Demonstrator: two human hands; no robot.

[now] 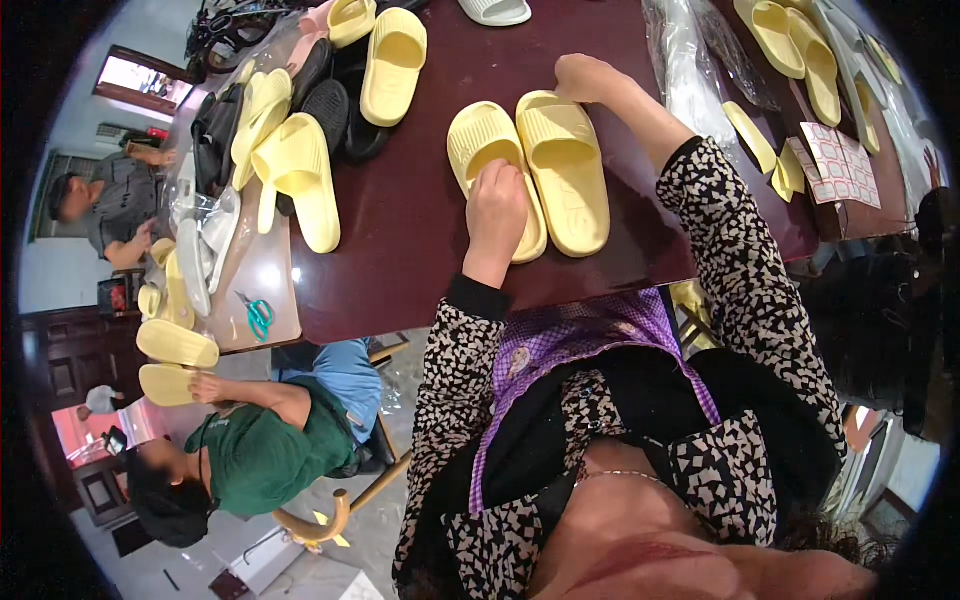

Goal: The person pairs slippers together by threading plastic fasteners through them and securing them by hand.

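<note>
Two yellow slide slippers lie side by side in front of me on the dark red table (390, 235), toes pointing away. My left hand (496, 212) is closed at the foot opening of the left slipper (482, 128), its fingers on the rear edge of the strap. Beside the toe of the right slipper (570, 205), my right hand (588, 80) is closed with the fingers bent downward. Whatever those fingertips may pinch is hidden.
Yellow slippers (395, 65) and black ones (325, 110) are piled at left. Teal-handled scissors (260, 318) lie near a seated co-worker in green (265, 445), who holds yellow slippers (180, 345). Clear plastic bags (690, 70), more slippers (775, 40) and a label sheet (835, 165) lie at right.
</note>
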